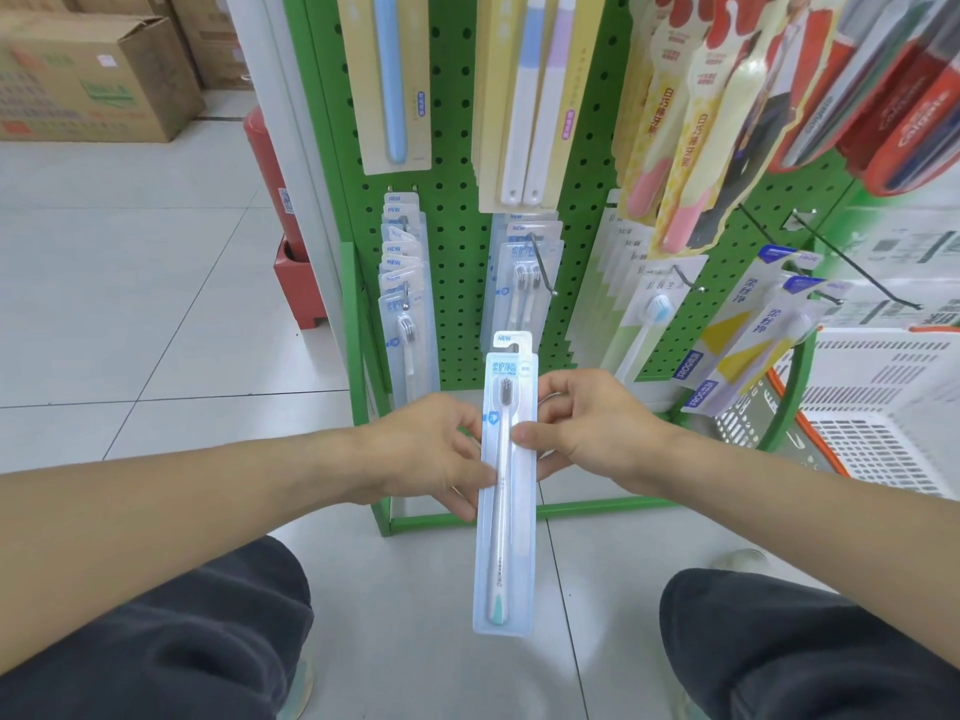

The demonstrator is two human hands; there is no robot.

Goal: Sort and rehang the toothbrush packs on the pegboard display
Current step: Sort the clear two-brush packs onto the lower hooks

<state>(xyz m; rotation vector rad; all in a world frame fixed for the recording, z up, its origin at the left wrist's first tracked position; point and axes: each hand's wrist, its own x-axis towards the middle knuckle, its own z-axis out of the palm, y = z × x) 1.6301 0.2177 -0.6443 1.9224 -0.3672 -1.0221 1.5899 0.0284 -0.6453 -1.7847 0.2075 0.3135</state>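
While the person squats before the green rack, this is how things stand.

Pack: one toothbrush pack [506, 485] is held upright in the air, low in front of the pegboard [457, 210], over the floor between the knees. Its hang hole points up.
Left hand: the left hand [431, 449] holds the left edge of the pack, fingers [470, 498] curled behind it, grasping it.
Right hand: the right hand [587, 433] pinches the right edge, thumb in front on the pack, other fingers behind.
Left row: a row of like packs [402, 283] hangs on a hook low on the board.
Middle row: more packs [524, 272] hang on the next hook, just above the held one.
Basket: a white basket [883, 407] stands at the right, beside the rack.
Boxes: cardboard boxes [98, 75] stand on the floor far left.
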